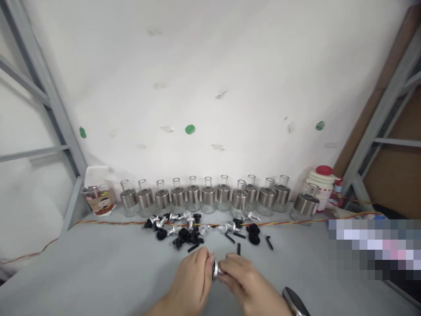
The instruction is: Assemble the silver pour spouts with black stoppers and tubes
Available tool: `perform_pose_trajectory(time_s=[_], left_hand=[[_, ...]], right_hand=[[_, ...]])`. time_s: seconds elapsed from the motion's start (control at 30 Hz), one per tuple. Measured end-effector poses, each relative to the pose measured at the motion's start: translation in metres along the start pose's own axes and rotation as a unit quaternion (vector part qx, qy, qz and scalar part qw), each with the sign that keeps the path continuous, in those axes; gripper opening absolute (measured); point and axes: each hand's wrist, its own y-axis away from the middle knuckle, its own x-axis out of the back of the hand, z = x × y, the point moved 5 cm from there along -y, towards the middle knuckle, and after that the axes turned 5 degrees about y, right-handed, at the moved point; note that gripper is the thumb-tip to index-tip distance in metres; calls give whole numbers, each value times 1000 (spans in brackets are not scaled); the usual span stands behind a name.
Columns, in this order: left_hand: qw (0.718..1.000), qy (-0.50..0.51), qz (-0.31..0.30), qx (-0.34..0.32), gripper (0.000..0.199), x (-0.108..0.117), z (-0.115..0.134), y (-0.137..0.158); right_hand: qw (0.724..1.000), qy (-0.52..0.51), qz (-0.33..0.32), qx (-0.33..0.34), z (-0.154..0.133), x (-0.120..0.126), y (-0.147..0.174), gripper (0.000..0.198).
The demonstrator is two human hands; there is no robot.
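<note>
My left hand [194, 277] and my right hand [242, 277] meet low in the middle of the view, fingers closed on one small silver-and-black bottle stopper [215, 269]. The left fingers press its dark side; the right fingers pinch the narrow silver end. Fingers partly hide the piece. Just beyond my hands lies a loose heap of silver stopper parts [177, 229] and black plastic pieces [189, 237]. Nearby are a round black cap [254, 238] and several short black sticks, one of them a bent black piece [269, 242].
Several glass bottles with steel sleeves [178, 196] line the grey table's [108, 267] back; one bottle [305, 204] stands apart. A twisted wire [289, 223] crosses before them. A plastic cup [98, 199], red-lidded jar [320, 184] and dark rounded object [295, 302] are at the sides.
</note>
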Motion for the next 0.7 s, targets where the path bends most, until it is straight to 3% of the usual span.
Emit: perform_pose_trajectory(time_s=[0.1, 0.23, 0.33, 0.47, 0.57, 0.63, 0.7], left_hand=[[999, -20, 19, -23, 23, 11, 5, -4], [996, -7, 67, -52, 20, 24, 6, -6], [992, -4, 71, -100, 17, 24, 7, -3], [990, -30, 53, -126, 14, 20, 8, -1], [994, -59, 24, -94, 14, 18, 7, -3], [997, -43, 18, -65, 18, 16, 5, -5], [999, 4, 27, -32, 23, 14, 3, -5]], right_hand=[[970, -226, -60, -64, 8, -5, -6, 22], [858, -491, -93, -117, 10, -14, -11, 29], [786, -586, -93, -173, 8, -18, -9, 32], [728, -635, -131, -222, 1, -22, -4, 27], [737, -627, -94, -236, 6, -26, -6, 28], [772, -581, -60, -250, 12, -32, -8, 35], [830, -497, -39, -249, 15, -34, -7, 43]])
